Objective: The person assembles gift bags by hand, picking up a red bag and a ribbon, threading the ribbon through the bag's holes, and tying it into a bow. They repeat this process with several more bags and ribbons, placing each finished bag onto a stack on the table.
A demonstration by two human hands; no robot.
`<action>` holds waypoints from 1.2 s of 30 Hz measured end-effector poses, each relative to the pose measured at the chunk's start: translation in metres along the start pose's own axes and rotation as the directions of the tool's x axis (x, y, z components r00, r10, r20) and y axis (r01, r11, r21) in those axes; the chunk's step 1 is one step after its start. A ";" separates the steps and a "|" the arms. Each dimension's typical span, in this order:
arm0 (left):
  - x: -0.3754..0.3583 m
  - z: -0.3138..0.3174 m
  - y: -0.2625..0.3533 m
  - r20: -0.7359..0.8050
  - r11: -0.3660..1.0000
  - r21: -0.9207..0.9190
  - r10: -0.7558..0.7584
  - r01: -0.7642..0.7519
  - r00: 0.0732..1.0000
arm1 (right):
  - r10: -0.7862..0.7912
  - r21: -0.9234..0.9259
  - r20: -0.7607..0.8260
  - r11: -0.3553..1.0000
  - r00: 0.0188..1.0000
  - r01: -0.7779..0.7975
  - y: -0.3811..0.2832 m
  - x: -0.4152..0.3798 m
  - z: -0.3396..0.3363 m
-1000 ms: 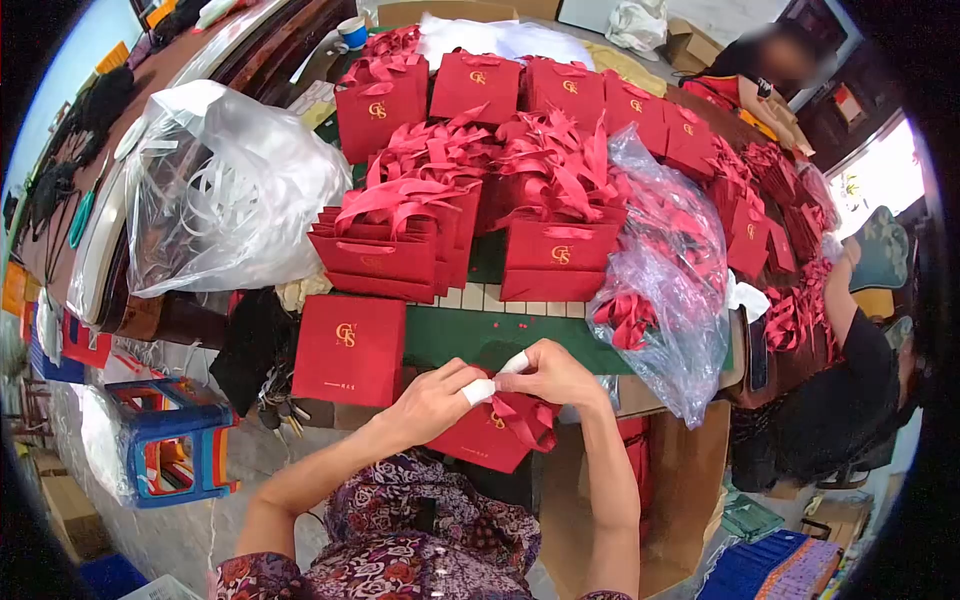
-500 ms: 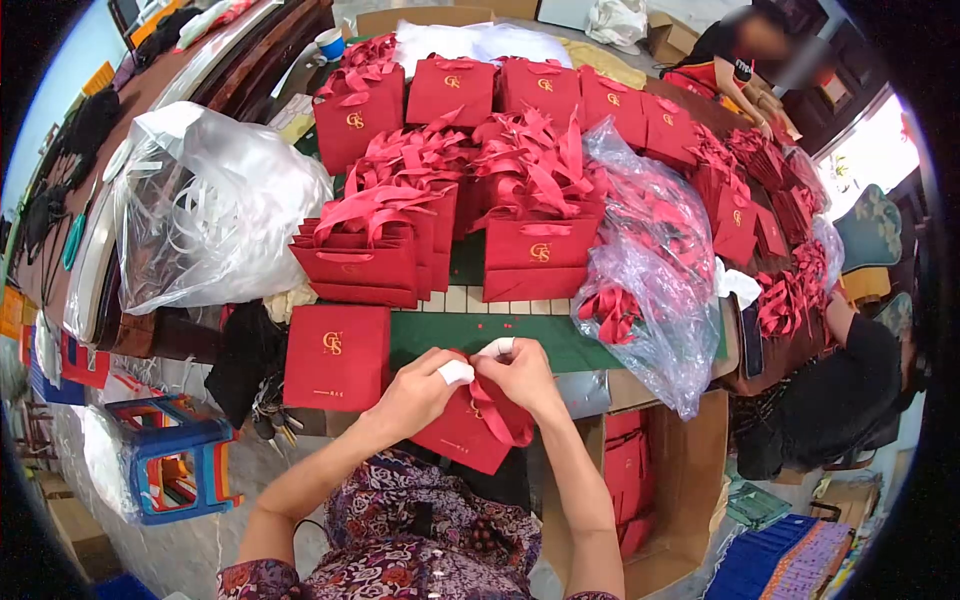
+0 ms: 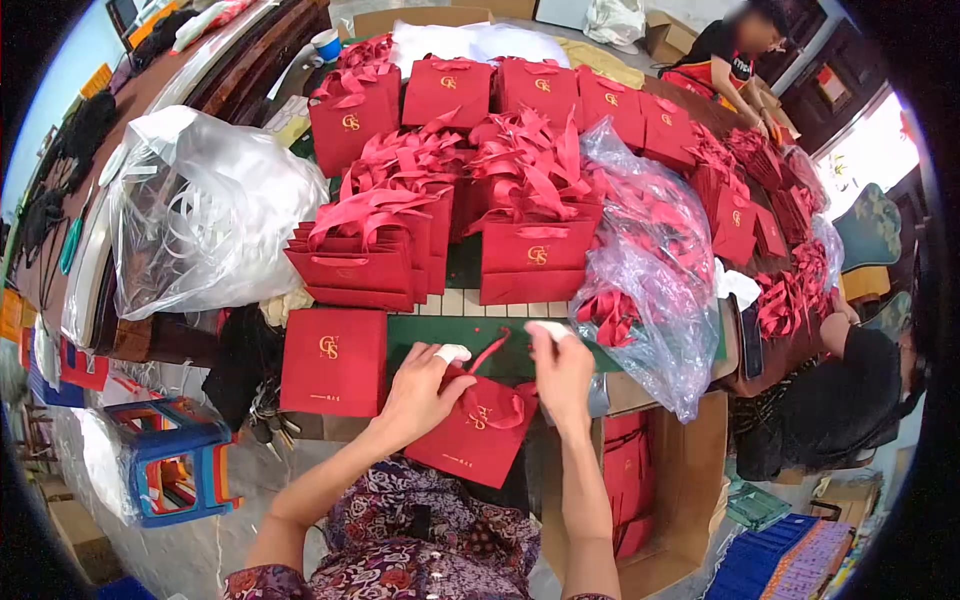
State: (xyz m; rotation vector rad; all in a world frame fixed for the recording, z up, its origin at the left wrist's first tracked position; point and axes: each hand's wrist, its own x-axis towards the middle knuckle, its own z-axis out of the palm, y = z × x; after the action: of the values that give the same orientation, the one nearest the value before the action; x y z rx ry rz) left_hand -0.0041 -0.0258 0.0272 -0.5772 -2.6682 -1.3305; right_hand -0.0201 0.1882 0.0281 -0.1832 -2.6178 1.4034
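A red paper gift bag (image 3: 470, 440) with a gold monogram lies tilted at the table's front edge, close to my body. My left hand (image 3: 418, 392) grips its upper left edge, thumb and fingers closed; white wrapping covers one finger. A red ribbon (image 3: 489, 350) rises from the bag's top toward the right, and another loop of ribbon hangs across its front. To the right and above the bag is my right hand (image 3: 563, 375), fingers drawn together, a white-wrapped finger at the tip. What it pinches, if anything, is hidden. Another red bag (image 3: 333, 362) lies flat at the left.
Rows of red bags (image 3: 535, 262) with ribbon handles stand behind. Clear plastic bags lie left (image 3: 215, 220) and right (image 3: 650, 300). An open cardboard box (image 3: 690, 500) holding red bags sits below right. Blue stools (image 3: 170, 460) stand at left. Another person (image 3: 715, 75) works at back right.
My right hand has moved away from the left, to the right, and the ribbon end now shows between them. The bag has shifted slightly down as the left hand moved a little left.
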 end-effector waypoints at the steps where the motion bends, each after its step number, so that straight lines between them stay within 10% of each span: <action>1: 0.002 0.001 0.003 -0.025 0.999 0.039 -0.023 0.024 0.999 | -0.055 -0.149 -0.099 0.988 0.994 0.040 -0.001 -0.005 -0.012; 13: 0.033 0.041 0.003 0.012 0.946 0.322 0.020 -0.023 1.000 | 0.066 -0.443 -0.115 0.890 0.991 -0.111 0.009 -0.049 -0.021; 22: 0.031 0.031 0.008 0.044 0.979 -0.107 -0.168 0.172 0.985 | 0.154 0.427 -0.083 0.898 0.985 -0.104 0.009 -0.041 0.002; 36: 0.023 0.021 0.016 0.044 0.977 -0.187 -0.092 0.099 0.995 | 0.086 0.463 0.006 0.883 0.996 -0.079 -0.002 -0.032 0.009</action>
State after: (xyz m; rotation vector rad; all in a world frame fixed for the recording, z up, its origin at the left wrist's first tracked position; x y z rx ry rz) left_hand -0.0181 0.0064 0.0320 -0.5008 -2.6452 -1.6275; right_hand 0.0098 0.1739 0.0220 -0.2408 -2.1980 1.9955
